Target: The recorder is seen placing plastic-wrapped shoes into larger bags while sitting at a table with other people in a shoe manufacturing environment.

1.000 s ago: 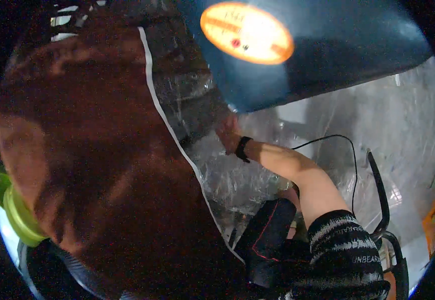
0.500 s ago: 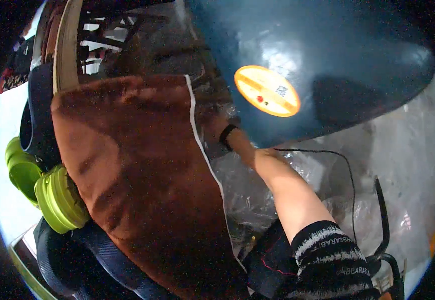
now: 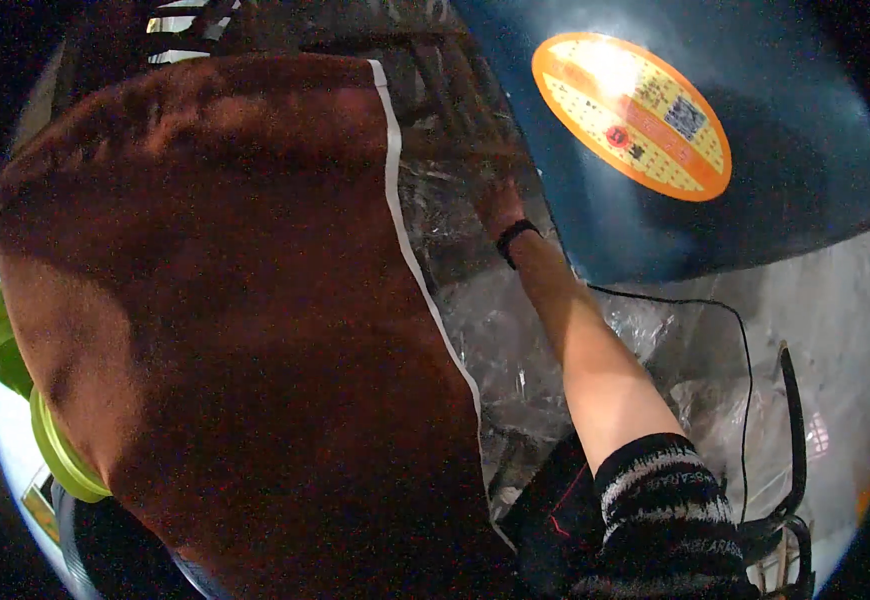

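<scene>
My right arm reaches up from the lower right in a black-and-white striped sleeve, with a dark band at the wrist. My right hand [image 3: 501, 204] is in the shadowed gap between a brown cloth [image 3: 245, 320] and a large dark blue smooth panel [image 3: 645, 225]. Its fingers fade into the dark, so what they touch cannot be made out. The cloth has a white edge and spreads over the left half. An orange and yellow oval sticker [image 3: 635, 115] is on the panel. My left hand is not in view.
Clear plastic sheeting [image 3: 635, 330] lies wrinkled beneath my arm. A thin black cable [image 3: 747, 370] runs down from the panel's lower corner. A black curved metal piece [image 3: 795, 430] stands at the lower right. Lime-green round objects [image 3: 60, 450] show past the cloth's left edge.
The view has shifted closer, so the cloth fills more of the left side and the sticker looks larger, farther right. My right hand now shows left of the panel, over the dark gap.
</scene>
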`<state>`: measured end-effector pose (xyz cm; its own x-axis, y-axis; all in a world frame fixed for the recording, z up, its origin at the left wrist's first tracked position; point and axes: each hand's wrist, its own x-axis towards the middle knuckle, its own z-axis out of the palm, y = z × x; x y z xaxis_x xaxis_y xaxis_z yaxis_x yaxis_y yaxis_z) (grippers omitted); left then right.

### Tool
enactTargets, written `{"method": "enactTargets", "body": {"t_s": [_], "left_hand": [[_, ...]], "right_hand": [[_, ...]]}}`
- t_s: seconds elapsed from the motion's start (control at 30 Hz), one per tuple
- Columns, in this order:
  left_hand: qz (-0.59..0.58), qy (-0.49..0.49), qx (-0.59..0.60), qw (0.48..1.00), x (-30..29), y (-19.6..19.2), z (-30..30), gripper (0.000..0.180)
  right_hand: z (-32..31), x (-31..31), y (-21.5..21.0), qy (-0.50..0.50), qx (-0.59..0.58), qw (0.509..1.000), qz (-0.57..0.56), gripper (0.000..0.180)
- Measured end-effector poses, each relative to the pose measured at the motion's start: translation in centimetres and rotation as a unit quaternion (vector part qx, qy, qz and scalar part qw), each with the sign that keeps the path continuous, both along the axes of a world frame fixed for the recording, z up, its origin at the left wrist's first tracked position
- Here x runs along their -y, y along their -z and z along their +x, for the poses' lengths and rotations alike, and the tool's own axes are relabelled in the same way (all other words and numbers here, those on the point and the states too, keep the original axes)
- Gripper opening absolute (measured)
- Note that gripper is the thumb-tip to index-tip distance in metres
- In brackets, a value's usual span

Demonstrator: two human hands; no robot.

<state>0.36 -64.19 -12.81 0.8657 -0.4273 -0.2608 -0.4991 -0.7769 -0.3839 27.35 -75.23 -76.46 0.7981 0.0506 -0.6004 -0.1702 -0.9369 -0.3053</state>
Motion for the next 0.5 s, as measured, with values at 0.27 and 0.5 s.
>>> {"method": "enactTargets", "body": {"t_s": [0.27,0.5], "left_hand": [[-0.045,0.012,0.011,0.999,-0.2,0.4,0.4,0.02],[-0.037,0.006,0.005,0.999,0.6,0.6,0.8,0.024]], "right_hand": [[-0.7,-4.9,4.1,0.133,0.328,0.93,0.098,0.05],[-2.6,-5.0,3.1,0.019,0.149,0.988,-0.027,0.049]]}}
